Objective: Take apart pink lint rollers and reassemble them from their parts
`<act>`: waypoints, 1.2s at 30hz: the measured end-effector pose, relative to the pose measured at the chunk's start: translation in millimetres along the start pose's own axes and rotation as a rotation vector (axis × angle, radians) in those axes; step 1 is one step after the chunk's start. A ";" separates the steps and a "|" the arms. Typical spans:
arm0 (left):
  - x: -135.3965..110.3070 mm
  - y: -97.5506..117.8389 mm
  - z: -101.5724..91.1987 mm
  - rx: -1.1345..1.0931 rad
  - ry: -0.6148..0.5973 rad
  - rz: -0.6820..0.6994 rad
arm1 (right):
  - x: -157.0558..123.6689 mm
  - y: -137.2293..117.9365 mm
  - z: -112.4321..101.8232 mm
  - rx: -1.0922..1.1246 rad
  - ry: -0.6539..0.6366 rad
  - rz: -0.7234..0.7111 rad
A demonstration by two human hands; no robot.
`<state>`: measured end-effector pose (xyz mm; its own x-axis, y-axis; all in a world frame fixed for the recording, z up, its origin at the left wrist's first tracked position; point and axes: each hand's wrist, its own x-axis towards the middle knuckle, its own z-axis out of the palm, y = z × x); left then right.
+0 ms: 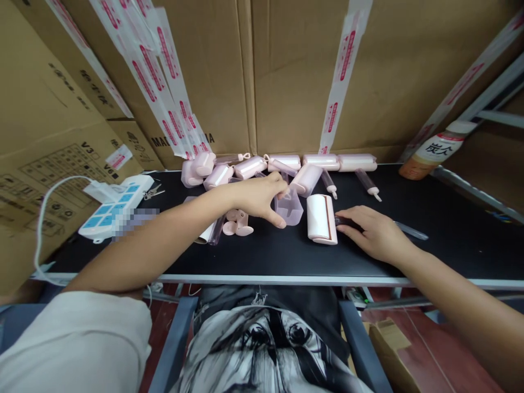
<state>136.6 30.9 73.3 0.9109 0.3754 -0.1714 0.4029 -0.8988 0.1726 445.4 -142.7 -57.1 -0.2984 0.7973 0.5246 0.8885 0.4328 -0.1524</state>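
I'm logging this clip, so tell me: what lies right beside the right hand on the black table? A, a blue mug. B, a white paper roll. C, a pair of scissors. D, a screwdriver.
B: the right hand rests on the black table with its fingertips next to the white paper roll.

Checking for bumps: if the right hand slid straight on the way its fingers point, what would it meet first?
Likely the white lint roll, lying just past the right hand fingertips; whether they already touch it is unclear.
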 end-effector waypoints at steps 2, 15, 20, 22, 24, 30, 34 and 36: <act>-1.4 2.9 4.7 0.114 -0.035 0.016 | -0.1 0.2 0.0 -0.002 0.005 -0.008; -24.0 52.8 14.1 0.128 0.309 0.136 | 6.5 -13.6 -8.7 0.029 0.156 0.010; -11.9 68.3 37.4 0.153 0.528 0.376 | 18.5 -37.6 -20.4 0.206 0.120 0.013; -7.1 69.4 42.2 0.098 0.507 0.418 | 22.1 -46.7 -23.8 0.294 0.047 0.009; -5.2 69.2 42.8 0.011 0.472 0.417 | 23.9 -53.7 -28.1 0.382 -0.031 0.037; -12.1 68.3 30.1 -0.308 0.467 0.178 | 25.0 -62.7 -47.1 0.467 -0.155 0.151; -15.1 70.9 27.1 -0.392 0.422 0.116 | 27.1 -63.5 -53.2 0.484 -0.174 0.146; -15.1 72.4 29.2 -0.444 0.442 0.101 | 26.7 -61.1 -54.5 0.488 -0.175 0.163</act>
<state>149.4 -46.5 60.1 0.8591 0.4369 0.2666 0.2255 -0.7907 0.5691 402.2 -170.8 11.8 -0.2606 0.9107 0.3205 0.6756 0.4092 -0.6133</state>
